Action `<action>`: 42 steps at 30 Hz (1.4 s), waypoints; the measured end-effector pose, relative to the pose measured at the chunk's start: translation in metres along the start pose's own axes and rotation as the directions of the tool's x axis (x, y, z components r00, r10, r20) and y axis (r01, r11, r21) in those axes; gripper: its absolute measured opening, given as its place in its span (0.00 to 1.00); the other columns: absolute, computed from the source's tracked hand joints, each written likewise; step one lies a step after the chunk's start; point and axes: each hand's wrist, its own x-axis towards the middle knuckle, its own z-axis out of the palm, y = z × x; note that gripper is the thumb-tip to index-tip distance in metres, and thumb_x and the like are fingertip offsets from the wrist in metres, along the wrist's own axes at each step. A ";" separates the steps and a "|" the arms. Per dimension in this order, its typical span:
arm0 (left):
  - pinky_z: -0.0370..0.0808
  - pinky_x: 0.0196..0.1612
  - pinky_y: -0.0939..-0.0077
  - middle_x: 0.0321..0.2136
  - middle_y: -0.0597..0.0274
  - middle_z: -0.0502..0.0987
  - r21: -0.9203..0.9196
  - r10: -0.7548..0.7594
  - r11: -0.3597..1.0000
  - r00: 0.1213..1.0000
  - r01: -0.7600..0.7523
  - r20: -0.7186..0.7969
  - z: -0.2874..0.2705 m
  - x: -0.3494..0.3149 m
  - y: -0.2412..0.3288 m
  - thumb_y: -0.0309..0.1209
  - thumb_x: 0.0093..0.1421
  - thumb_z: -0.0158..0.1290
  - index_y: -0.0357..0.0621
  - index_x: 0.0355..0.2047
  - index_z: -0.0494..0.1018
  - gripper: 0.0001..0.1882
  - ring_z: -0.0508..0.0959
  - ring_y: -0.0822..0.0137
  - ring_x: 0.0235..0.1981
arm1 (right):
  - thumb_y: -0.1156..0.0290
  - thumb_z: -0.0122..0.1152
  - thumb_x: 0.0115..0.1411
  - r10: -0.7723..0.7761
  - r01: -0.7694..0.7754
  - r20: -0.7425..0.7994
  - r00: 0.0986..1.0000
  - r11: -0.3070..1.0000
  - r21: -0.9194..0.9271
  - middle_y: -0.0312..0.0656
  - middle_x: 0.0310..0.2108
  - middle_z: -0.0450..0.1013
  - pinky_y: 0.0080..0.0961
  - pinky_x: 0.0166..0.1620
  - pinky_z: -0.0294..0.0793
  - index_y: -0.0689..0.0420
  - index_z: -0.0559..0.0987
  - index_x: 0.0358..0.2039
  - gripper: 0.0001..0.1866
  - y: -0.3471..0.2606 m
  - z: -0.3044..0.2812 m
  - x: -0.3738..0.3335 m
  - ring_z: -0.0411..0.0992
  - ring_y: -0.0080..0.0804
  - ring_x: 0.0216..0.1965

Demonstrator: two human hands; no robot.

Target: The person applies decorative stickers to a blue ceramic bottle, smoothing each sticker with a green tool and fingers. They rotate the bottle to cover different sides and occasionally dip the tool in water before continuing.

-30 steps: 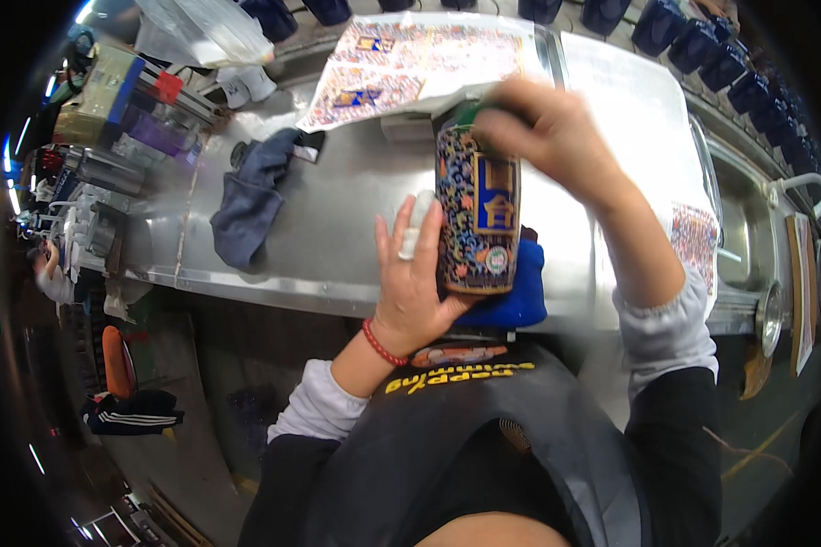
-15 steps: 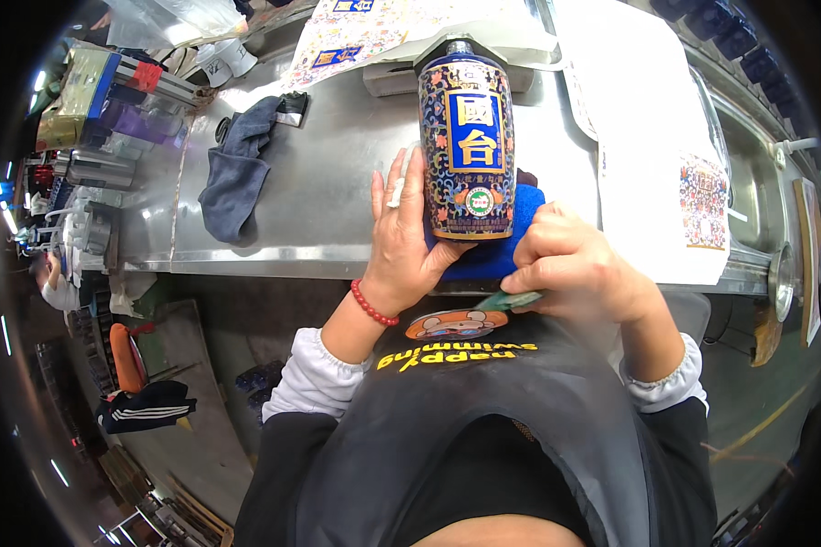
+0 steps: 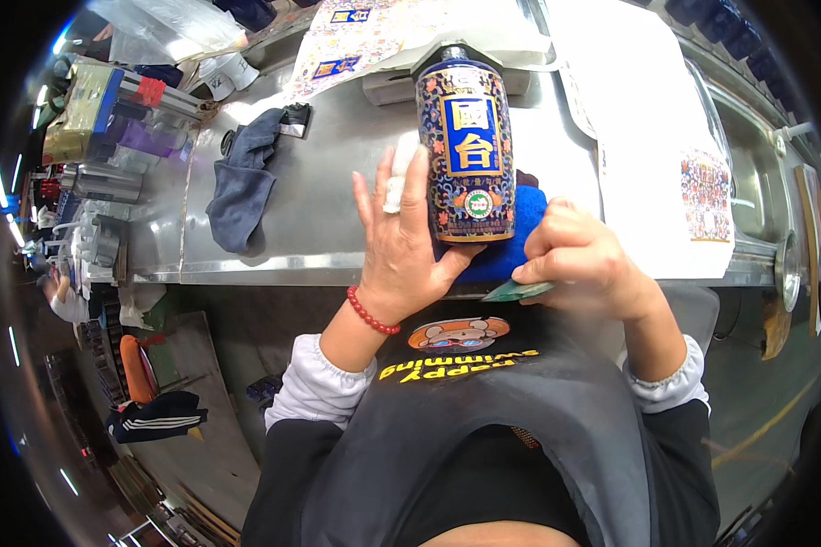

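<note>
A dark blue bottle (image 3: 467,150) with a flowery patterned wrap and a blue-and-gold panel lies with its neck pointing away from me. My left hand (image 3: 400,239) is at its lower left, fingers stretched out along the side and thumb near the base. White tape wraps one of those fingers. Under and beside the bottle is a bright blue cloth (image 3: 529,219). My right hand (image 3: 582,251) is closed around a thin green pointed scraper-like tool (image 3: 518,292), held near the table's front edge, right of the bottle's base. The tool's other end is hidden in the fist.
A grey-blue rag (image 3: 240,196) lies at left on the steel table (image 3: 328,210). Patterned printed sheets (image 3: 365,41) lie at the back, and white sheets (image 3: 652,155) cover the right side. Beyond them is a metal sink (image 3: 748,182). Clear containers (image 3: 146,132) stand far left.
My left hand's fingers have spread a little and shifted slightly left and toward me. The green tool has turned and shows more plainly. The bottle has hardly moved.
</note>
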 end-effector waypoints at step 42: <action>0.30 0.72 0.37 0.73 0.36 0.47 -0.231 0.025 0.973 0.997 -0.007 0.074 -0.015 0.040 -0.009 0.79 0.57 0.36 0.28 0.73 0.39 0.67 0.39 0.35 0.75 | 0.64 0.61 0.68 0.749 -0.616 -0.408 0.523 0.662 0.427 0.37 0.27 0.75 0.20 0.34 0.71 0.62 0.75 0.38 0.12 0.006 0.035 0.000 0.70 0.20 0.29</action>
